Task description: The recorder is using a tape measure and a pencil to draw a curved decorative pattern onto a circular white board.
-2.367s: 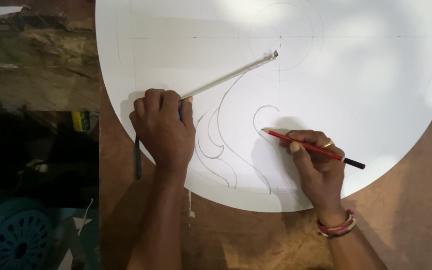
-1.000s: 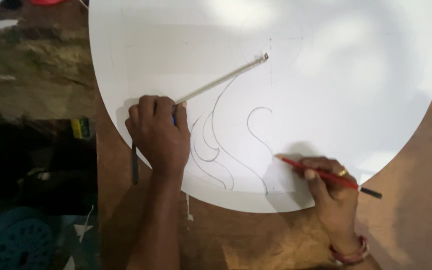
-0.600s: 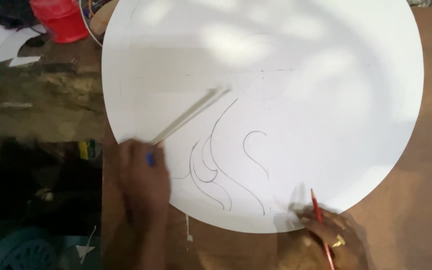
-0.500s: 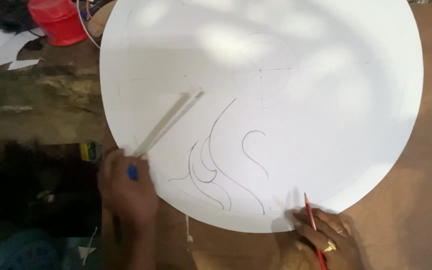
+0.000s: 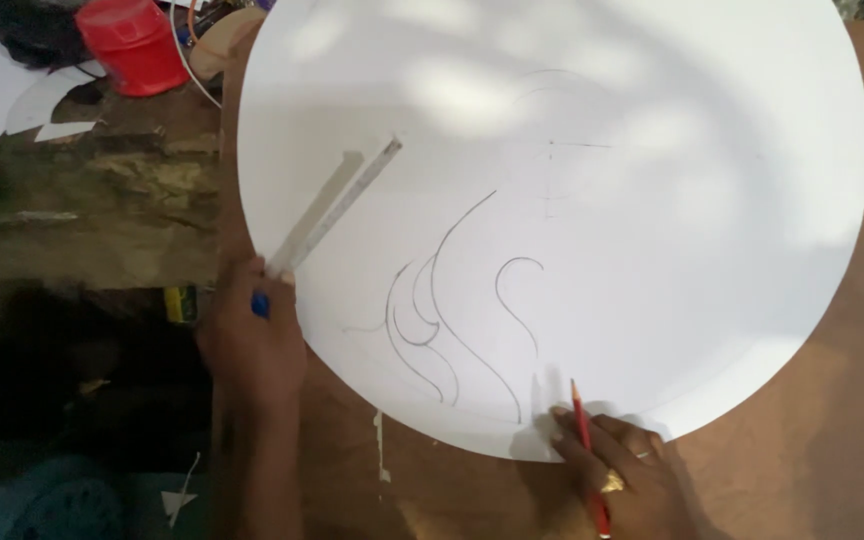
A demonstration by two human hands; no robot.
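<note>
While the left hand [image 5: 250, 345] has slid back from the drawn curves to the rim of the big white paper disc [image 5: 652, 250], it still pinches a long pale ruler [image 5: 330, 212] and a blue-tipped pen, dragging the ruler off the centre mark; the measuring looks paused. The right hand [image 5: 627, 480], fingers closed round a slim red pencil [image 5: 588, 455], has dropped to the disc's lower edge. The smooth disc lies on a brown wooden table [image 5: 832, 450]; a red plastic cup [image 5: 135, 45] stands upper left.
</note>
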